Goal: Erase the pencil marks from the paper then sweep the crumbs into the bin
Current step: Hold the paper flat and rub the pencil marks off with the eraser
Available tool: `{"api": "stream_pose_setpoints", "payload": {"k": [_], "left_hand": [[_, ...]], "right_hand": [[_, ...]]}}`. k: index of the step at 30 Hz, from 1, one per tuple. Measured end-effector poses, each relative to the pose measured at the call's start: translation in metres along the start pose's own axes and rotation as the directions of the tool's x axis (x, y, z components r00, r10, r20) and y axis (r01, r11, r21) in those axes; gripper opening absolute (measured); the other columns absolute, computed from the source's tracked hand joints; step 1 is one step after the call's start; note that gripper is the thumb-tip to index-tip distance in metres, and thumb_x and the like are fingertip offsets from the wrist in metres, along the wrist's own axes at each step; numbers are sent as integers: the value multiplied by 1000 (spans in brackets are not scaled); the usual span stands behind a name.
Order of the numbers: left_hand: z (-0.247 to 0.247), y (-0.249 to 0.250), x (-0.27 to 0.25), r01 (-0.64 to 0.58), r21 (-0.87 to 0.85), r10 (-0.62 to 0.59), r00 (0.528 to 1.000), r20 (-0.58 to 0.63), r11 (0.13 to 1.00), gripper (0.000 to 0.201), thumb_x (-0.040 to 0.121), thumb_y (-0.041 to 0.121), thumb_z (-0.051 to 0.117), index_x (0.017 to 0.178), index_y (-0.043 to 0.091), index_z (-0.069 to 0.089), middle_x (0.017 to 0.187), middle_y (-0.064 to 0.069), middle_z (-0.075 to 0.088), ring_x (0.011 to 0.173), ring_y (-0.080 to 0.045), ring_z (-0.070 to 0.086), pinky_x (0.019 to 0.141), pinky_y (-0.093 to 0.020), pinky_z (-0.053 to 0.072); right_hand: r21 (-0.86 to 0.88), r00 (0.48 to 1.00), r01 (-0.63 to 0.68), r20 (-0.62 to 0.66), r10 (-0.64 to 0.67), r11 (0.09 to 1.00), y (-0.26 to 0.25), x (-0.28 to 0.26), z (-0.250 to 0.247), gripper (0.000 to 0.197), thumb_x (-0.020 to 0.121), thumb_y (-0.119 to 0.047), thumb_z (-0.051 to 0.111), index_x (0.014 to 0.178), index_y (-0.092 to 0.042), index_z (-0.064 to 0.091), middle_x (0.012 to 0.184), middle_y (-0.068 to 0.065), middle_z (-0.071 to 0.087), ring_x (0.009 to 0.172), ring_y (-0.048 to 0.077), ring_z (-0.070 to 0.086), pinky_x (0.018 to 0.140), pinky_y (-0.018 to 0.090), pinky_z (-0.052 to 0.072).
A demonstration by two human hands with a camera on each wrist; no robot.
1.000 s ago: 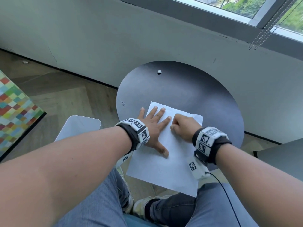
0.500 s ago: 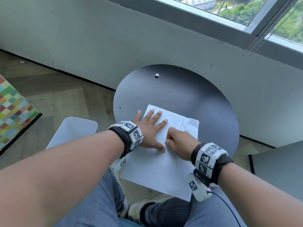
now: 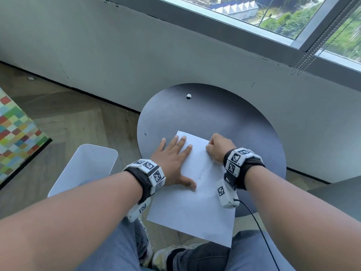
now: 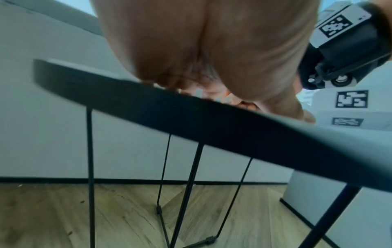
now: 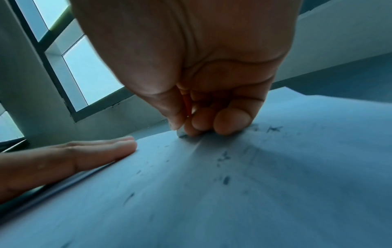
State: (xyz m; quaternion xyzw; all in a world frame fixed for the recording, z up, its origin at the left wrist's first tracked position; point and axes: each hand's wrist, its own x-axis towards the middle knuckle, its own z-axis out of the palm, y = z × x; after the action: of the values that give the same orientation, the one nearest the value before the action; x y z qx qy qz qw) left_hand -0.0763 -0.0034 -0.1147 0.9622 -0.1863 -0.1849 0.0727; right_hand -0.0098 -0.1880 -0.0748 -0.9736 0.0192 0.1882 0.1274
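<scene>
**Erasing near the top edge, crumbs piling up**

Right hand [image 3: 219, 146] is pinching a small eraser [image 5: 180, 130] against the paper [image 3: 195, 202]; left hand [image 3: 173, 159] lies flat, fingers spread, pinning the sheet. I'd use short strokes away from the pinning hand so it doesn't buckle. The paper's long axis runs from the lap toward the wall, its near end overhanging the table [image 3: 244, 122]. Crumbs [image 5: 224, 179] are scattered on it; the bin [image 3: 86, 169] sits on the floor to the left.

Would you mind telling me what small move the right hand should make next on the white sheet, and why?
Probably another short rubbing stroke back toward the person. The right hand pinches a small white eraser against the white paper sheet near its far edge, faint grey pencil marks seem to remain mid-sheet, and the flat left hand presses the sheet down. Dark eraser crumbs can wait for the sweep.
</scene>
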Motion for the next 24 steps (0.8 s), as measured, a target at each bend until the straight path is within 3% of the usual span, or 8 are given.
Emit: {"api": "stream_pose_setpoints", "payload": {"k": [3,9,16,19,24], "left_hand": [[3,1,-5,51,-1,-51,999,-4,999,138,62,103,39,162,23,-12,167,-3,-26,153,-25,-28,122,-59,-13],[4,2,-5,60,-2,-60,998,11,998,136,63,103,36,161,24,-15,166,-2,-29,152,-26,-30,120,-62,-14],[4,3,-2,48,-22,-48,998,29,999,137,63,102,41,161,25,-15,166,-2,-29,151,-29,-31,119,-64,-14],[5,2,-2,54,-34,-53,998,27,998,137,62,102,42,161,25,-15,166,-3,-30,151,-29,-31,119,-64,-14],[5,2,-2,58,-23,-57,998,21,998,138,62,103,39,161,24,-15,166,-3,-31,151,-29,-31,119,-64,-12]], "right_hand": [[-10,996,87,20,-87,996,-2,-28,6,12,95,-28,47,101,-18,52,103,6,64,95,26,57,75,31,38],[31,974,193,112,-195,981,-3,-86,29,9,93,-29,48,94,-21,49,91,2,65,85,24,59,76,38,50],[-3,998,61,0,-61,998,-9,-17,10,18,96,-27,49,105,-13,53,108,10,64,102,31,59,77,31,41],[8,999,-10,-35,10,1000,-13,9,2,21,95,-26,48,108,-10,54,113,14,63,97,31,57,76,30,41],[-8,999,44,-7,-44,999,-13,-12,4,15,95,-27,48,101,-15,53,107,9,64,95,29,57,75,30,39]]}}
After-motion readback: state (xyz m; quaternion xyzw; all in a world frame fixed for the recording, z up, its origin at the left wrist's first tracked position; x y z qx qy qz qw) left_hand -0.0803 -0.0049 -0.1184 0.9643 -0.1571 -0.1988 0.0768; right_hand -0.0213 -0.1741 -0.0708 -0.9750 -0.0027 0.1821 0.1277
